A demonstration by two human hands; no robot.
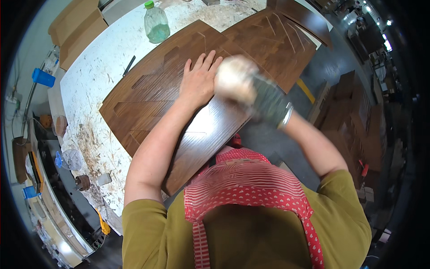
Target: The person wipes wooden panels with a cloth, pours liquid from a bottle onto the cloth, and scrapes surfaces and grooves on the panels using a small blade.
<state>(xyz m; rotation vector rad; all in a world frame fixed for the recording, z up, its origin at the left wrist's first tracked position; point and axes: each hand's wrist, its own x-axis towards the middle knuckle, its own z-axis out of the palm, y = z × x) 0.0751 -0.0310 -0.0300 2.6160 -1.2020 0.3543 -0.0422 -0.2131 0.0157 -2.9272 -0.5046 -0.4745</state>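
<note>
A dark brown wooden panel (148, 96) with grooved, angled patterns lies on the white table. My bare left hand (198, 80) rests flat on it, fingers spread and pointing away from me. Just to its right, my right hand (268, 99) wears a dark green glove with a pale cuff band. It is closed on a whitish wad of cloth (237, 78) over the panel's right side. Motion smears the wad and the glove, so the separate fingers do not show. Light glares off the panel's near part, which juts past the table edge toward my apron.
A second brown panel (273, 42) lies beyond, at the right. On the paint-stained table (94, 80) stand a clear bottle with a green cap (156, 24) and a thin black tool (129, 65). An open cardboard box (80, 33) is at far left. Stacked brown panels (349, 121) stand right.
</note>
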